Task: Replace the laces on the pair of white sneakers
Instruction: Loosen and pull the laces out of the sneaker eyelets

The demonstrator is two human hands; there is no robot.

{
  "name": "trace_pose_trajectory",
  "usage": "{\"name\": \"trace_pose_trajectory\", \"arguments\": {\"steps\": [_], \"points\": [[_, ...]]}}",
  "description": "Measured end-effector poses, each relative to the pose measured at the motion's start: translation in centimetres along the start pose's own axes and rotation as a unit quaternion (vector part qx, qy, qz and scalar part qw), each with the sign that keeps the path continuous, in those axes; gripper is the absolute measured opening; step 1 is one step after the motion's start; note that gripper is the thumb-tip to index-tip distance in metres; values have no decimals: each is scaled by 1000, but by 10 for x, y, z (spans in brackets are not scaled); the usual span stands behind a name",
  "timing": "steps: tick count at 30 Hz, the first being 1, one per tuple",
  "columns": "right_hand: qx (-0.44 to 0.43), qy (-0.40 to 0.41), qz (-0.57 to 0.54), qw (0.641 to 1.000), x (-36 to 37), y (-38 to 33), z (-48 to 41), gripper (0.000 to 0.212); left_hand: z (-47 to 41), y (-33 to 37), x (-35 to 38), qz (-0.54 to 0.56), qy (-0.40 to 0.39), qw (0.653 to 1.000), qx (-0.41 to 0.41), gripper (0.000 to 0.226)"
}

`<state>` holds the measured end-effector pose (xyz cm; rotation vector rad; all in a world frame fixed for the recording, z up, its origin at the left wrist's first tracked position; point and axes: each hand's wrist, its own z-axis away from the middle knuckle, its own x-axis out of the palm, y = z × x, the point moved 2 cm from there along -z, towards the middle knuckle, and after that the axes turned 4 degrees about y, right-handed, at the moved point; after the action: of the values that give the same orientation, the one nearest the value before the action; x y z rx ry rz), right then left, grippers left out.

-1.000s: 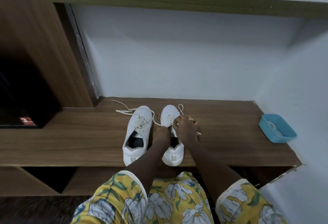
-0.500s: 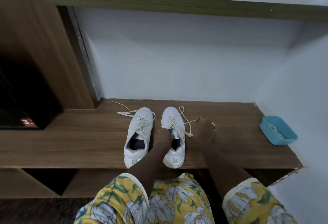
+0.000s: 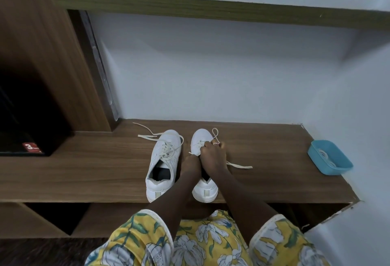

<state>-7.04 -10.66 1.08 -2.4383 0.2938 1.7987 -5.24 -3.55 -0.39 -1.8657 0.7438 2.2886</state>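
Right hand (image 3: 213,156): closed over the laced front of the right sneaker (image 3: 202,139), fingers curled and pinching its lace (image 3: 239,165); a ring shows on one finger.
Left hand (image 3: 191,163): pressed low against the inner side of the same shoe, mostly hidden behind the right hand, so I cannot tell whether it grips anything.
Right sneaker: white, toe pointing to the wall, heel at the front edge of the ledge; one lace end makes a small loop beside the toe, the other trails flat over the wood to the right.
Left sneaker (image 3: 163,160): white, just beside its mate and parallel to it, nobody touching it; laces loose, with two ends (image 3: 147,134) straggling off to the left of the toe.
Blue tray (image 3: 330,157): far right of the ledge, against the side wall, well apart from the shoes; something pale and coiled lies in it, too small to make out.
In the way: both forearms cross over the right shoe's opening and heel, hiding most of its tongue.
Surface: wooden ledge (image 3: 84,166), brown grain, with open cubbies below it.
Room: pale wall (image 3: 211,71) behind, wooden shelf (image 3: 190,8) overhead, tall wood panel at left beside a dark recess with a red sticker (image 3: 31,147).
Clothing: yellow floral sleeves (image 3: 135,242) at the bottom.
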Motion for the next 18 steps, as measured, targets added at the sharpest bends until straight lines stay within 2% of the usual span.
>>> {"name": "trace_pose_trajectory", "arguments": {"steps": [5, 9, 11, 14, 18], "points": [[13, 12, 14, 1000, -2, 14, 0, 27, -1, -1, 3, 9, 8, 1000, -15, 27], [95, 45, 30, 994, -5, 34, -2, 23, -1, -2, 3, 9, 8, 1000, -18, 27], [139, 14, 15, 990, -6, 47, 0, 11, -1, -2, 3, 4, 7, 1000, -15, 27], [199, -7, 2, 980, 1, 66, 5, 26, -3, -2, 4, 2, 8, 1000, -10, 27], [211, -30, -84, 973, 12, 69, 9, 25, -6, 0, 3, 15, 23, 1000, -1, 26]]}}
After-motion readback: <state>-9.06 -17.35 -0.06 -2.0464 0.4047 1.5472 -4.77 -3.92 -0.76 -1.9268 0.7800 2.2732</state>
